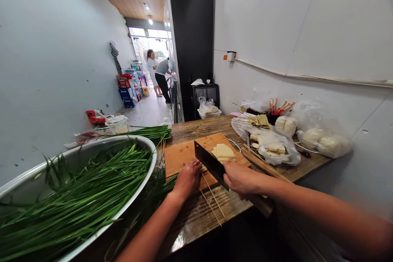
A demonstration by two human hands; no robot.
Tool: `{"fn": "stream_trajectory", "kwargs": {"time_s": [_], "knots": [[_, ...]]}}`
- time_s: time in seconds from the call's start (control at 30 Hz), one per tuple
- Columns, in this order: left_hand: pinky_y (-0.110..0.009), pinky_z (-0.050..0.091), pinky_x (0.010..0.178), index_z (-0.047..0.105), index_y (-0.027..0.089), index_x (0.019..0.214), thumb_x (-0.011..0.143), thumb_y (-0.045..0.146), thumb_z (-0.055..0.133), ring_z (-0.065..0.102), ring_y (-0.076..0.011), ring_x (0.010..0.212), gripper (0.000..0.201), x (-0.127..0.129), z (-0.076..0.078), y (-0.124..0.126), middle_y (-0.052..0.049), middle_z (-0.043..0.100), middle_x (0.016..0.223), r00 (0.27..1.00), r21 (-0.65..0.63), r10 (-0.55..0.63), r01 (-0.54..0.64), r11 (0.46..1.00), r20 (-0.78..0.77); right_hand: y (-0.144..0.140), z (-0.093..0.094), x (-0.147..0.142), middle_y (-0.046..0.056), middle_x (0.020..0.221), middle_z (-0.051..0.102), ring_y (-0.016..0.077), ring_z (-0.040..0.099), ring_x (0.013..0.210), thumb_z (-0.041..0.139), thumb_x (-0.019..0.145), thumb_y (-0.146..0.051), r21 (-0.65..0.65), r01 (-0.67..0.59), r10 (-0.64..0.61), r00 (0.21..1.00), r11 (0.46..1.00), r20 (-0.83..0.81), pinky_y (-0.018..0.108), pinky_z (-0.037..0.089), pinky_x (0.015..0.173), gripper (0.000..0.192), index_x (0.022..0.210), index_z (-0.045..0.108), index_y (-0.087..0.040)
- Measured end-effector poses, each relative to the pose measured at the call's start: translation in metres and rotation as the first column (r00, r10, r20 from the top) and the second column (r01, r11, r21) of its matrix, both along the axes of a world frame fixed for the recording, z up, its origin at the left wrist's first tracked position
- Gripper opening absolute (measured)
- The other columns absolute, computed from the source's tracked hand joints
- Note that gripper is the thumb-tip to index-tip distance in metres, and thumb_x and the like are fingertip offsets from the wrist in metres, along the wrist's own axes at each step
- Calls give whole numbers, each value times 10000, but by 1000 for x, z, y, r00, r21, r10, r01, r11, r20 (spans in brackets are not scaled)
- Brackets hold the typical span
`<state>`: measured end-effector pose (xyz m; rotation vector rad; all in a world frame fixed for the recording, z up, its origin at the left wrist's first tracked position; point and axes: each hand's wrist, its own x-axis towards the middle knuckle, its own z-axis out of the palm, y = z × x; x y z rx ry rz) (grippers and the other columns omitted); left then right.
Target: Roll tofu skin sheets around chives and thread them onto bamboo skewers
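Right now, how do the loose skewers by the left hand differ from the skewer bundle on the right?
The loose skewers are only a few, spread apart; the bundle is many, packed side by side. The loose skewers lie partly on the cutting board beside the left hand and run to the table edge; the bundle lies on the table right of the cleaver, beyond the right hand. Both are thin, pale and bare.

Daylight floods in from the doorway [150, 45] at eleven o'clock, slightly overexposed; the wide lens bends edges, and the wet bench [196, 217] glints.
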<state>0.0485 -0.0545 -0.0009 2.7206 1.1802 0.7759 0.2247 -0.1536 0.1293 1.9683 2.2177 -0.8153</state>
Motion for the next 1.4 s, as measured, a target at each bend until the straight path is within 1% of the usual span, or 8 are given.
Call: {"fn": "stream_trajectory", "kwargs": {"time_s": [0.13,0.27,0.37,0.53,0.7,0.97,1.23,1.4], "knots": [[-332,435,952,655,152,993,872,167,369,558,-200,1081,311,1,5,0,-99,629,1117,1000,-53,12,-13,999,-7,8,5,-4,194,698,681,208,639,499,359,818,-163,-59,38,-38,999,998,-11,252,459,442,289,978,543,-8],[-338,413,977,626,169,1059,883,229,380,535,-192,1114,309,-6,21,-3,-85,582,1200,999,-92,8,-11,996,-40,11,-1,3,181,666,679,202,638,489,358,798,-137,23,77,-77,997,997,-22,232,439,425,302,1014,526,-9],[-425,300,1058,520,146,1206,867,264,424,411,-222,1239,371,-24,27,-10,-115,469,1320,990,-28,130,-132,991,-54,3,-9,11,175,659,674,189,615,447,347,804,-152,135,88,-87,996,987,-12,227,408,395,294,1007,517,-24],[-477,259,1063,464,159,1258,846,335,484,398,-247,1247,449,-55,12,-29,-118,481,1310,972,-68,222,-227,972,-76,-24,-8,8,112,696,669,133,577,417,304,845,-180,233,63,-39,994,970,-105,217,401,438,285,1051,470,-77],[-433,328,1035,533,147,1187,837,290,492,480,-237,1174,380,-58,-3,-35,-125,544,1239,972,-87,235,-234,968,2,-46,-2,-17,70,711,653,124,578,464,318,870,-227,149,-9,29,991,989,-129,232,420,532,268,1070,453,-110],[-371,424,965,619,154,1064,842,218,484,552,-218,1082,268,-56,-8,-37,-102,618,1132,972,-54,216,-211,976,91,-41,-13,-38,65,646,632,139,589,484,301,872,-207,169,-95,108,992,981,-67,227,418,543,257,1027,474,-96],[-352,410,988,653,147,1018,847,211,484,547,-209,1098,249,-53,-13,-37,-100,626,1126,961,-63,256,-250,966,106,-44,-11,-47,78,652,645,135,580,460,296,879,-209,144,-45,48,999,989,-21,220,398,502,270,1049,463,-83],[-350,407,989,653,170,1015,845,217,491,542,-200,1106,239,-52,-19,-35,-81,625,1132,958,-55,274,-270,961,81,-48,-9,-55,114,687,652,160,620,559,313,870,-179,187,-32,32,999,982,5,228,412,558,264,1006,500,-52]]}}
